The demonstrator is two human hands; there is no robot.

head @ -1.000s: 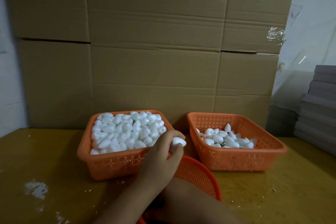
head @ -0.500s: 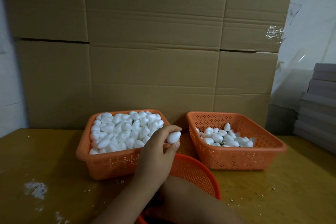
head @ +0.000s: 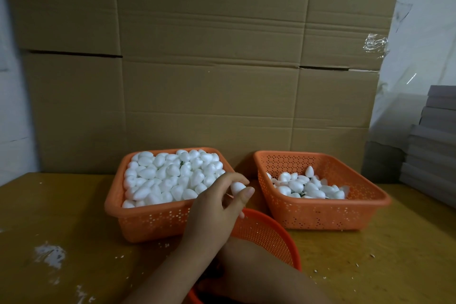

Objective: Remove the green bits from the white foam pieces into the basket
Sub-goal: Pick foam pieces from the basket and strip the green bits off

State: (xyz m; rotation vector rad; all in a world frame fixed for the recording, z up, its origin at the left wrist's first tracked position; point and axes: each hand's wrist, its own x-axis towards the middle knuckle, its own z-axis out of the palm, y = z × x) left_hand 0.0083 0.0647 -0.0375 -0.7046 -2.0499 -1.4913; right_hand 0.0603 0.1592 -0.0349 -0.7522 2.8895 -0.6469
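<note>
My left hand (head: pixel 212 215) pinches one white foam piece (head: pixel 237 187) between thumb and fingertips, above the gap between the full square basket (head: pixel 112 202) and the round orange basket (head: pixel 266 234). My right hand (head: pixel 209 287) reaches down into the round basket, dark and mostly hidden under my left arm. The full basket is heaped with white foam pieces (head: pixel 170 180). The right square basket (head: pixel 320 215) holds a smaller pile of foam pieces (head: pixel 308 187), with a dark green bit (head: pixel 302 195) showing among them.
Stacked cardboard boxes (head: pixel 209 81) form a wall right behind the baskets. Grey flat boards (head: pixel 434 145) are piled at the right edge. White crumbs (head: pixel 49 254) are scattered on the yellow-brown table (head: pixel 61 205).
My left hand has lifted the foam piece slightly and drawn it a little to the left, turning it in the fingertips. The right arm has stayed in the round basket.
</note>
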